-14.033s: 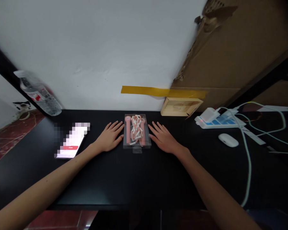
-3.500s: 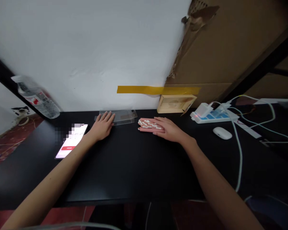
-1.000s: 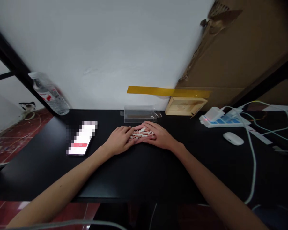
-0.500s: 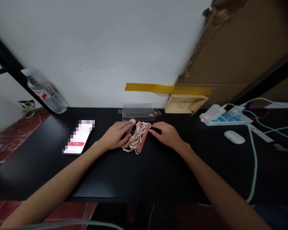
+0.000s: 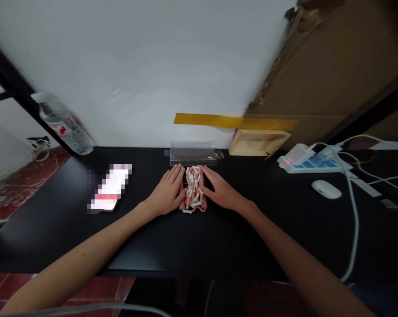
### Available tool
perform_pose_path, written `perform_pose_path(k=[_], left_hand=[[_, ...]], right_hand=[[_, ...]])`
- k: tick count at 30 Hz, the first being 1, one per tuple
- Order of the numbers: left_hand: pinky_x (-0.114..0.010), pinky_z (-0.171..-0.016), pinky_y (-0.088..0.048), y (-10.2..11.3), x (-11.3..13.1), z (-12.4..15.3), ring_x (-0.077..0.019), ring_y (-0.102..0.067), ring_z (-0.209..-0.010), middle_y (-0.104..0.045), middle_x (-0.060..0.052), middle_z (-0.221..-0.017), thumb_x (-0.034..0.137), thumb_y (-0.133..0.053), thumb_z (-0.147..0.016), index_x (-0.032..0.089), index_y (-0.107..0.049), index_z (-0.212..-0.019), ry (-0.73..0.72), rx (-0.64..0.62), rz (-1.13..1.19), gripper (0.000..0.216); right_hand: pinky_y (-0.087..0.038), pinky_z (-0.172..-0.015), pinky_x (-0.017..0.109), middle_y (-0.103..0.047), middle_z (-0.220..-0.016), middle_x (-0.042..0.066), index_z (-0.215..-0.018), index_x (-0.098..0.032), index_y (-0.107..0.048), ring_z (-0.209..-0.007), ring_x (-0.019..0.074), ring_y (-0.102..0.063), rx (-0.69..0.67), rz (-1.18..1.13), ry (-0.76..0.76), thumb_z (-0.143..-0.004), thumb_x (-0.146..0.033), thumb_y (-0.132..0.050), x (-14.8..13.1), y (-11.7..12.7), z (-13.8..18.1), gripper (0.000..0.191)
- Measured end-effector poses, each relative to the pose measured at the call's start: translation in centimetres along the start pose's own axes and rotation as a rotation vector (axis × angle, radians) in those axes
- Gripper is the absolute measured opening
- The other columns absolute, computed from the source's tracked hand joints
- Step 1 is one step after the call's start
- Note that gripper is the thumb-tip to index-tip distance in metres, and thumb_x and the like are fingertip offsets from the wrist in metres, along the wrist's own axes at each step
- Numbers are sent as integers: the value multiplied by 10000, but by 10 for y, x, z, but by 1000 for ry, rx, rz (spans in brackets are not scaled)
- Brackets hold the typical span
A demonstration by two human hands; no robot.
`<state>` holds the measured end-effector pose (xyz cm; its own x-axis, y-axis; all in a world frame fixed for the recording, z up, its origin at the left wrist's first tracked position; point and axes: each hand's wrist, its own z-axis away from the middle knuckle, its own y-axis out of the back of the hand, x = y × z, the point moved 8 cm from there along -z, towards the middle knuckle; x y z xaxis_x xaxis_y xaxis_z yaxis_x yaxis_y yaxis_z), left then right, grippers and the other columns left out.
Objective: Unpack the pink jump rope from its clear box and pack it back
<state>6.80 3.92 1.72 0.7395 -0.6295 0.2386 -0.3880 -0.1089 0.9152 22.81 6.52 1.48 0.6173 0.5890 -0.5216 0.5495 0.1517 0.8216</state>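
1. Black desk [image 5: 159, 246] spreads beneath the grip.
2. Clear plastic box [image 5: 192, 154] lies just beyond the fingertips, apart from both hands.
3. Left hand [image 5: 167, 192] and right hand [image 5: 223, 190] flank one bundle with fingers extended and thumbs turned inward; neither is clenched, and both appear to touch it in a loose, bracketing hold.
4. Pink-and-white rope bundle [image 5: 194, 189] lies on the desk between the palms; the step looks like squaring it up and keeping it compact.
5. Pink handles [image 5: 201, 179] form the bundle's edges, each partly covered by the hand beside it.
6. White segments [image 5: 187, 211] stick out nearest the wrists, outside the palms' cover; any lift would call for even inward pressure and these ends tucked, as they could slip.
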Motion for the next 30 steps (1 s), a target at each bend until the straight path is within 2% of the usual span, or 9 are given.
perform_pose_path(k=[5, 10, 14, 19, 22, 26, 30], left_hand=[[-523, -1199, -276, 4, -17, 0, -359, -224, -1510, -281, -275, -1597, 557, -368, -1013, 30, -246, -1547, 66, -10, -22, 760], [-529, -1192, -291, 6, -25, 6, -366, -319, -1474, -368, -248, -1565, 607, -337, -1008, 56, -264, -1545, 78, -22, -19, 773], [-537, -1198, -280, 6, -29, 10, -367, -293, -1485, -347, -231, -1582, 632, -307, -1009, 66, -250, -1561, 99, -80, -8, 792], [-524, -1207, -267, 7, -32, 12, -358, -298, -1485, -333, -235, -1588, 636, -304, -1009, 52, -232, -1568, 73, -121, 8, 811], [-495, -1211, -269, 13, -31, 12, -340, -262, -1502, -278, -238, -1611, 601, -331, -1017, 54, -163, -1585, 43, -94, 16, 807], [-501, -1207, -267, 19, -25, 13, -337, -145, -1533, -85, -201, -1669, 509, -362, -1034, 132, -52, -1613, -13, -56, 10, 757], [-503, -1203, -272, 17, -22, 17, -328, -130, -1535, -71, -205, -1669, 455, -312, -1058, 138, -11, -1616, -32, -83, -14, 709]], right_hand=[[-276, -1218, 567, -336, -1627, 120, -1592, -241, -248, -1513, 299, -276, 0, 0, -30, -915, -280, -514, 5, 5, 2, 728], [-271, -1214, 586, -324, -1635, 98, -1595, -262, -247, -1514, 316, -265, 8, 50, -80, -930, -291, -477, 14, 11, 6, 703], [-229, -1235, 551, -266, -1657, 116, -1608, -202, -203, -1535, 298, -197, -28, 101, -74, -960, -292, -400, 11, 7, 5, 683], [-185, -1252, 526, -151, -1689, 87, -1622, -197, -144, -1548, 285, -109, -58, 120, -58, -956, -243, -367, 3, -2, 4, 704], [-184, -1251, 528, -102, -1696, 86, -1623, -187, -138, -1547, 298, -95, -56, 120, -62, -940, -221, -376, 3, -3, 5, 724], [-193, -1242, 560, -98, -1696, 84, -1625, -209, -117, -1546, 311, -104, -48, 118, -64, -931, -215, -382, 4, -3, 6, 742], [-179, -1249, 535, -107, -1690, 135, -1614, -143, -165, -1549, 304, -96, -63, 126, -92, -954, -268, -374, 4, -2, 5, 704]])
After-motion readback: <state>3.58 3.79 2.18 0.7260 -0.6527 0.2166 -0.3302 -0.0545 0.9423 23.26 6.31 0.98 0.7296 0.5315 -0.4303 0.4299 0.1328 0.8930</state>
